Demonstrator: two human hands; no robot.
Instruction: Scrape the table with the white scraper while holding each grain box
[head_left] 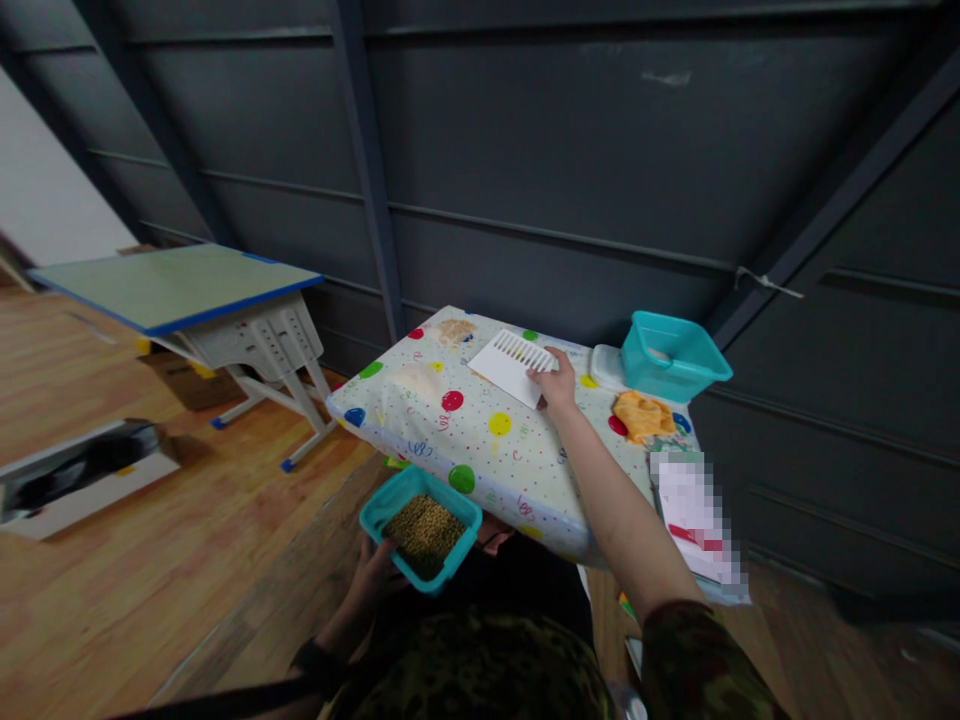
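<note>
My left hand (373,568) grips the near left side of a teal plastic bin (465,512), held just below the table's front edge. Small beans (426,528), tan and dark green, cover the bin's floor. Out over the table, my right hand (553,382) has its fingers closed on the right edge of a flat white scraper (511,372) with a row of slots along its far side. The scraper lies low over the tablecloth, and whether it touches the cloth all along is unclear. Tan grains (455,332) are spread near the far left corner, with a pale powdery patch (416,380) closer in.
A second teal bin (669,358) stands at the table's far right, beside a whitish lid (609,368) and an orange cloth (643,415). Papers (694,510) lie at the right edge. A dark panelled wall (562,150) rises behind; another desk (180,280) stands left.
</note>
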